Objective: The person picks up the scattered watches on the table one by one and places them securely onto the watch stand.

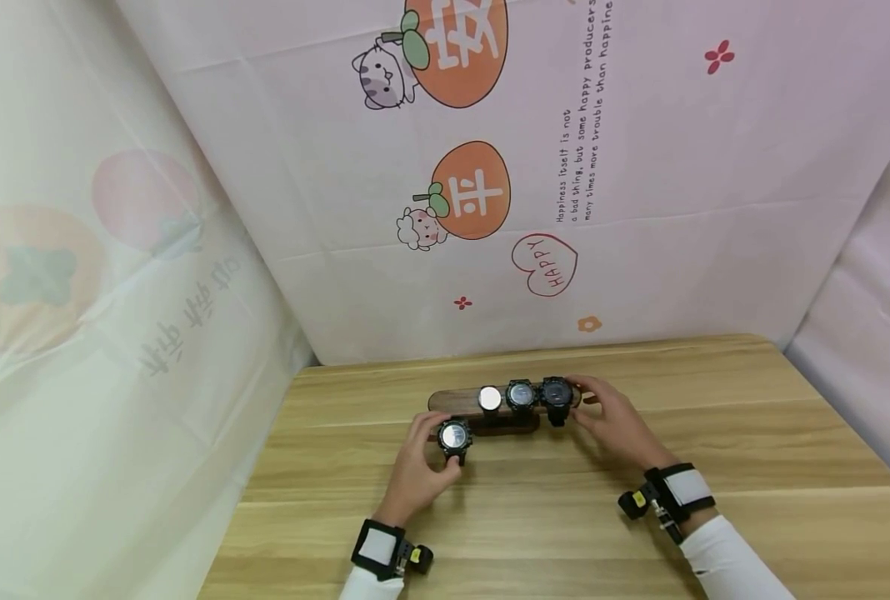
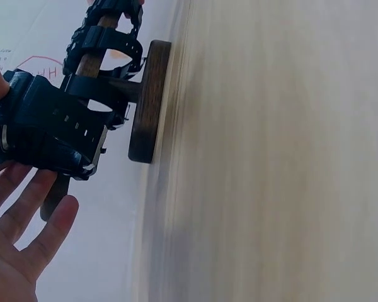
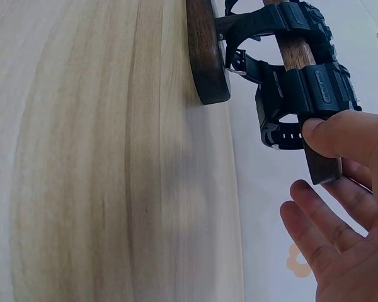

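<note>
In the head view my left hand [image 1: 417, 475] holds a black watch [image 1: 455, 435] between thumb and fingers, just in front of the left end of a dark wooden watch stand [image 1: 451, 402]. The left wrist view shows its strap [image 2: 57, 119] overlapping the bar's end; I cannot tell whether it goes around it. My right hand [image 1: 613, 421] pinches the bar's right end, its thumb [image 3: 334, 138] beside the outermost black watch [image 1: 557, 393]. Two more watches sit on the bar: one with a dark dial [image 1: 522, 394], one with a bright, glaring face [image 1: 490, 399].
The stand's base [image 1: 516, 426] rests on a wood-grain table [image 1: 535, 517] near its back edge. Behind it hangs a white printed cloth [image 1: 670, 208], and another pale cloth [image 1: 212, 417] hangs at the left. Strapped cameras sit on both wrists.
</note>
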Demonstrator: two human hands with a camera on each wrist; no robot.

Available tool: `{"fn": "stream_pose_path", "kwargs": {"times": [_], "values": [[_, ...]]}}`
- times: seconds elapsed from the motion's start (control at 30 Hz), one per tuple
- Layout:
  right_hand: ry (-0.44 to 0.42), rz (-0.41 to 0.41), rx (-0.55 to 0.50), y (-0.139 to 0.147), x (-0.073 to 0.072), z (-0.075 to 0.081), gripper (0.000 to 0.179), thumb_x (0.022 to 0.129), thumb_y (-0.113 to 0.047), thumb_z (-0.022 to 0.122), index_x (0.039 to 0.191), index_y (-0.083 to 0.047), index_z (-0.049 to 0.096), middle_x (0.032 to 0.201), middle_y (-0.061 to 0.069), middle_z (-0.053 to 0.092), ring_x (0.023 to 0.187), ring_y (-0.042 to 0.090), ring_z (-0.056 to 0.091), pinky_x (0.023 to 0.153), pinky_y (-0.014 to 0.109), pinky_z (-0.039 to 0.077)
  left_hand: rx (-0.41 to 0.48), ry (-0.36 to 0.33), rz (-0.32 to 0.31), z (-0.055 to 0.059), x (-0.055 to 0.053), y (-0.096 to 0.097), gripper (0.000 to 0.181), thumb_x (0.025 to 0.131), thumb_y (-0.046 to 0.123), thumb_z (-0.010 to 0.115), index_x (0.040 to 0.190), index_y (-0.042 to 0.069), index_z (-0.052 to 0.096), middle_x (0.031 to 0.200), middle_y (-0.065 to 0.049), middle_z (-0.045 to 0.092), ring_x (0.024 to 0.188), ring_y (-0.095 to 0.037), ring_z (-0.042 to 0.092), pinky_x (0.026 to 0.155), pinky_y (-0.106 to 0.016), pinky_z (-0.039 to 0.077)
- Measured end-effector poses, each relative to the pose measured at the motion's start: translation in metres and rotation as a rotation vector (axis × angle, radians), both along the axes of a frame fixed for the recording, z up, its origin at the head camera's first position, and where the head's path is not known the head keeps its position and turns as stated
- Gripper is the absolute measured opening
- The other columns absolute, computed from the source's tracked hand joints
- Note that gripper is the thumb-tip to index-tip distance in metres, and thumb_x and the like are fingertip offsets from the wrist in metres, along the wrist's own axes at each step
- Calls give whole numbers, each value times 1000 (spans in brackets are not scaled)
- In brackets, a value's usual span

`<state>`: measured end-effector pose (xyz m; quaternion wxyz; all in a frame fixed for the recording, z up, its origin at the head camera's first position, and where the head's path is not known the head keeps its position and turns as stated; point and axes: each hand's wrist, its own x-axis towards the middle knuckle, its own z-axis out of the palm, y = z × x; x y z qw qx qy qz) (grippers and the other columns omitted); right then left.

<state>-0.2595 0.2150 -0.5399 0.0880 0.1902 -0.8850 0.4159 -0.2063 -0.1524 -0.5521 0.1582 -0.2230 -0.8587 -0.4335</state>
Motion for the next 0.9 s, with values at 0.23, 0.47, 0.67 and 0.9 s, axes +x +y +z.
{"fn": "stream_pose_path", "kwargs": {"times": [0.23,0.47,0.67,0.9], "values": [[-7,3,5,1,-1,0,60,98,1,70,155,-1,49,153,24,55,133,43,58,107,61,54,8,-23,33,0,2,-7,70,82,6,78,149,8,57,150,-10,55,135,-27,59,108,-48,56],[-17,0,10,1,1,0,61,98,0,70,155,-3,49,153,23,55,132,42,58,107,62,54,13,12,62,-1,3,-14,70,80,5,78,148,7,57,147,-11,57,125,-24,63,101,-38,59],[-18,-2,6,1,1,1,62,97,2,71,155,-2,49,153,24,55,133,43,58,107,62,54,32,40,71,-2,2,-21,67,81,3,78,145,4,58,143,-15,58,121,-23,64,98,-36,60],[-16,-1,7,0,1,1,61,98,1,70,155,-2,49,153,23,55,133,43,58,108,62,54,39,56,94,-2,0,-27,68,80,2,78,144,10,59,142,-7,58,122,-22,64,97,-35,60]]}}
